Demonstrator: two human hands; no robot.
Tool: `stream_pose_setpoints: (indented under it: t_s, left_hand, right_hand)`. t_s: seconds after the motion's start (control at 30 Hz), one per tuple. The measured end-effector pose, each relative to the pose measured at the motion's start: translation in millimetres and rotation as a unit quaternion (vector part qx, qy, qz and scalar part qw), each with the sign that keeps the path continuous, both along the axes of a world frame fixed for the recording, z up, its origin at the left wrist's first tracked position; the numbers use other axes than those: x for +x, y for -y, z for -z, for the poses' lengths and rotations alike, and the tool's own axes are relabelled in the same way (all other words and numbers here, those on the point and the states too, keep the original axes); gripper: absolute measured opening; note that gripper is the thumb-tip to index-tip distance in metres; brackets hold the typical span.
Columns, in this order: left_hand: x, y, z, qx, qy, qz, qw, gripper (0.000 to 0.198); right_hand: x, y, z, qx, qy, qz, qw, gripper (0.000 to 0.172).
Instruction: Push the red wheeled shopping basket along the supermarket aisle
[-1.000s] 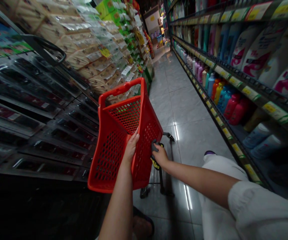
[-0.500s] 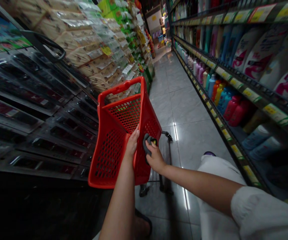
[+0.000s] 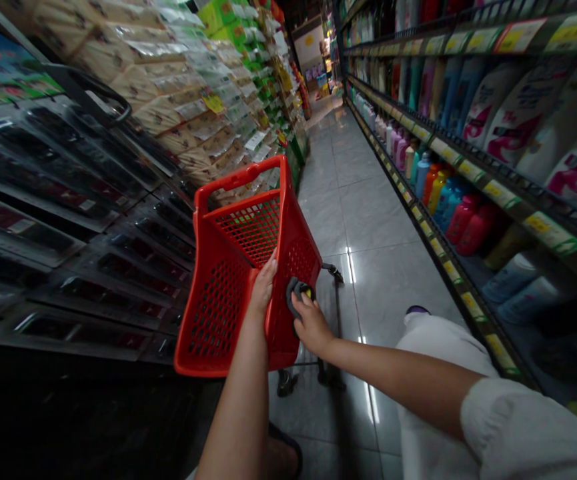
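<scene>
A red plastic shopping cart (image 3: 208, 280) with perforated walls stands in the aisle before me. My left hand (image 3: 264, 283) is closed over the rim of its near right side, fingers wrapped on the edge. Pressed against the outer face of that same side is a dark grey cloth (image 3: 292, 293) with a bit of yellow showing. My right hand (image 3: 311, 323) grips the cloth, its fingers bunched into it. Part of the cloth is hidden behind those fingers. The cart's basket shows only its bare red mesh inside.
Shelves of bottles (image 3: 463, 213) with price labels run along the right. On the left are packaged dark items (image 3: 118, 267) and stacked tan packs (image 3: 158, 87). Grey floor tiles (image 3: 338, 160) stretch down the aisle. My bent knee (image 3: 438, 347) is at lower right.
My right hand and the cloth have shifted very slightly down along the cart's side. My left hand keeps its hold on the rim. The view has moved a little.
</scene>
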State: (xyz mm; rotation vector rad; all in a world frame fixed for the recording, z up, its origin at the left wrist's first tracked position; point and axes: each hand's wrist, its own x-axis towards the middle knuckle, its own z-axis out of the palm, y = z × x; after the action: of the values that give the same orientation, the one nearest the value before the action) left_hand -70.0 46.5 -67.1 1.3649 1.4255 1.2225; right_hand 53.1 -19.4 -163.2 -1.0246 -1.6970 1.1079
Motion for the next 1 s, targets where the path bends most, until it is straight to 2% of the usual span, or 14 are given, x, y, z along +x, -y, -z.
stream_pose_setpoints:
  t_s: [0.1,0.17,0.27,0.33,0.4,0.5,0.6,0.67,0.73,0.8,0.9,0.93,1.0]
  left_hand:
    - [-2,1,-1.4,-0.004,-0.016,-0.012,1.0,0.068]
    - [-2,0,-1.6,0.0,-0.025,-0.016,1.0,0.065]
    - [-1,-3,-1.4,0.009,-0.029,-0.013,0.999,0.062]
    - [-1,-4,-1.5,0.014,-0.03,-0.014,0.999,0.061]
    - [-1,-4,-1.9,0.016,-0.03,-0.017,0.999,0.06]
    - [-2,-4,-3.0,0.014,-0.031,-0.018,0.999,0.059]
    - [-3,-2,-4.2,0.011,-0.022,-0.013,1.0,0.058]
    - [-3,-2,-4.7,0.007,-0.012,-0.011,1.0,0.057]
    - [-3,-2,-4.8,0.0,-0.008,-0.014,1.0,0.057]
    - [-2,-3,-4.5,-0.004,-0.008,-0.018,1.0,0.06]
    - [-2,-2,-3.5,-0.007,-0.011,-0.018,1.0,0.063]
    - [-2,-2,-3.1,-0.008,-0.012,-0.017,1.0,0.064]
    - [-3,-2,-2.3,-0.012,-0.014,-0.018,1.0,0.065]
  right_hand:
    - [-6,-3,15.4,-0.1,-0.014,0.017,0.995,0.071]
    - [-8,-7,13.2,-0.107,-0.048,0.027,0.993,0.069]
    - [-3,-5,-5.5,-0.024,-0.075,0.004,0.997,0.071]
    - [5,5,-17.9,0.045,-0.055,-0.041,0.997,0.075]
    - [13,22,-21.5,0.092,-0.011,-0.084,0.992,0.08]
    - [19,47,-5.2,0.09,0.051,-0.122,0.987,0.082]
    - [16,56,23.4,0.002,0.052,-0.104,0.993,0.08]
    - [10,46,34.6,-0.068,0.013,-0.058,0.996,0.079]
    - [6,28,32.5,-0.091,-0.032,-0.008,0.995,0.079]
    - [3,8,19.6,-0.043,-0.058,0.017,0.997,0.078]
    - [0,-9,0.8,0.069,-0.033,-0.003,0.997,0.077]
    - [-1,-10,-0.7,0.085,-0.011,-0.008,0.996,0.077]
    - [-6,-7,6.5,0.069,0.035,-0.001,0.997,0.078]
